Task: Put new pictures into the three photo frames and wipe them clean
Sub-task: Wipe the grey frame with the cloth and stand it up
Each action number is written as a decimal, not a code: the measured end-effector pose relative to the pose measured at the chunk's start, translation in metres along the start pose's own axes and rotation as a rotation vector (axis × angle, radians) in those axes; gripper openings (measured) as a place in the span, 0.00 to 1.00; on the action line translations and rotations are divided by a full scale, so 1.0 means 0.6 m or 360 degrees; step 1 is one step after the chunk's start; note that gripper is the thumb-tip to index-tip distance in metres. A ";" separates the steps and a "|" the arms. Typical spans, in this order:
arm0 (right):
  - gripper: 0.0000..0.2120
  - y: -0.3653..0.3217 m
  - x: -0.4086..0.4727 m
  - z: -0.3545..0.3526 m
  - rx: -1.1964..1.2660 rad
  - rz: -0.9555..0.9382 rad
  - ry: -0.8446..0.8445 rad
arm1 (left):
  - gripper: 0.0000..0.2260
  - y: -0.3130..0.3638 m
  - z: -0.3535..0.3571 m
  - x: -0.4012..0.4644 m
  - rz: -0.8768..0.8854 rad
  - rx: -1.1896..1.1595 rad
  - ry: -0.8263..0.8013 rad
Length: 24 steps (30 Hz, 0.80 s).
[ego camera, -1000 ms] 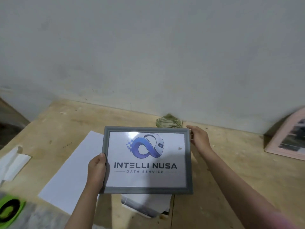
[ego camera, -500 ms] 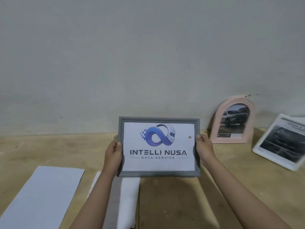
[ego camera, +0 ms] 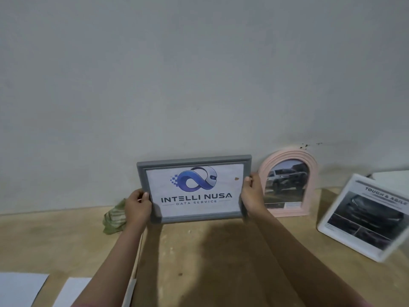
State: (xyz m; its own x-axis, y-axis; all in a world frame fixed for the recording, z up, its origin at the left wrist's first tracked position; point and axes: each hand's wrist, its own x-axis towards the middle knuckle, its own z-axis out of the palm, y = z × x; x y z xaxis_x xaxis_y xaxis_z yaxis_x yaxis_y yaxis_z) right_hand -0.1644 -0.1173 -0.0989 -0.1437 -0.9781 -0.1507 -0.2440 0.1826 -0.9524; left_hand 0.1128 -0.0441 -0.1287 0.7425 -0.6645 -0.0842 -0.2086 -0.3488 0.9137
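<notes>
A grey rectangular photo frame point(ego camera: 194, 161) with a blue logo print stands upright near the wall, its lower edge at the wooden table. My left hand point(ego camera: 137, 206) grips its left side and my right hand point(ego camera: 252, 194) grips its right side. Just right of it a pink arched frame point(ego camera: 314, 173) with a car picture leans against the wall. Further right a white frame point(ego camera: 332, 216) with a dark car print leans tilted. A crumpled green cloth point(ego camera: 114, 218) lies by the wall, partly behind my left hand.
The wooden table point(ego camera: 210, 251) runs up to a plain grey wall point(ego camera: 199, 74). White paper sheets point(ego camera: 20, 289) lie at the near left edge, and another sheet point(ego camera: 73, 291) lies beside my left forearm.
Both hands carried the grey frame away from me and to the right, tilting it upright by the wall beside the pink frame. The view swung right, showing the pink and white frames.
</notes>
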 end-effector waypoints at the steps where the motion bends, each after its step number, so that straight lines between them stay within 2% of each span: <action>1: 0.08 0.007 0.012 0.004 -0.0015 -0.0006 0.0000 | 0.06 -0.001 0.007 0.005 -0.0016 0.0014 0.0004; 7: 0.06 0.036 0.046 0.022 -0.0129 -0.0166 0.0163 | 0.05 -0.011 0.034 0.020 -0.0047 0.0075 0.0018; 11: 0.05 0.040 0.043 0.023 -0.0078 -0.0164 0.0096 | 0.04 -0.022 0.038 0.023 -0.0011 0.0093 0.0017; 20: 0.06 0.034 0.045 0.025 -0.0068 -0.0124 0.0122 | 0.05 -0.028 0.039 0.025 0.0027 0.0142 0.0022; 24: 0.08 0.040 0.041 0.028 -0.0021 -0.0071 0.0125 | 0.13 -0.024 0.044 0.013 -0.0092 0.0062 0.0110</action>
State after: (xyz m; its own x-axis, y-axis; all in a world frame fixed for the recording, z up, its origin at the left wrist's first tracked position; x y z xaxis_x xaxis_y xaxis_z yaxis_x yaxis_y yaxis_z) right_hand -0.1579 -0.1388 -0.1296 -0.2069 -0.9745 -0.0868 -0.2645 0.1412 -0.9540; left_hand 0.1051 -0.0617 -0.1532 0.7957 -0.5961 -0.1075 -0.1877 -0.4113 0.8920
